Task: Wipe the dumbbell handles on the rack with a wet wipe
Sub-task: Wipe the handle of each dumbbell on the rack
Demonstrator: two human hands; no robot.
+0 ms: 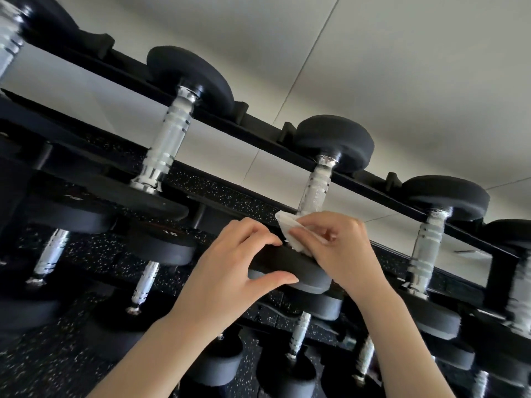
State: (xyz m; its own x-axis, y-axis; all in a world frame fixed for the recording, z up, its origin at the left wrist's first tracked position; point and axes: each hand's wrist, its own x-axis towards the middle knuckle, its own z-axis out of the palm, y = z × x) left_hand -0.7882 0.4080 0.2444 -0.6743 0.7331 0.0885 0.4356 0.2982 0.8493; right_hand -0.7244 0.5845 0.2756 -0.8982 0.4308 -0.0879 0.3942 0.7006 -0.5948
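Right hand point(342, 248) pinches the wet wipe point(290, 231), pressing it at the near end of the middle dumbbell handle point(314, 188) on the rack's point(258, 133) top row, approx centre frame. Left hand point(230, 271) at 9 o'clock of it, thumb and fingers curved round the near black weight head point(290, 270), prob. steadying it. Step in hand, I'd say: wiping this handle from the near end. Next move needs the wipe wrapped round the bar and run up toward 12 o'clock, then on to the handle at 3 o'clock point(428, 245). Writing: "15" point(173, 232) on a lower weight at 9 o'clock; no brand readable.
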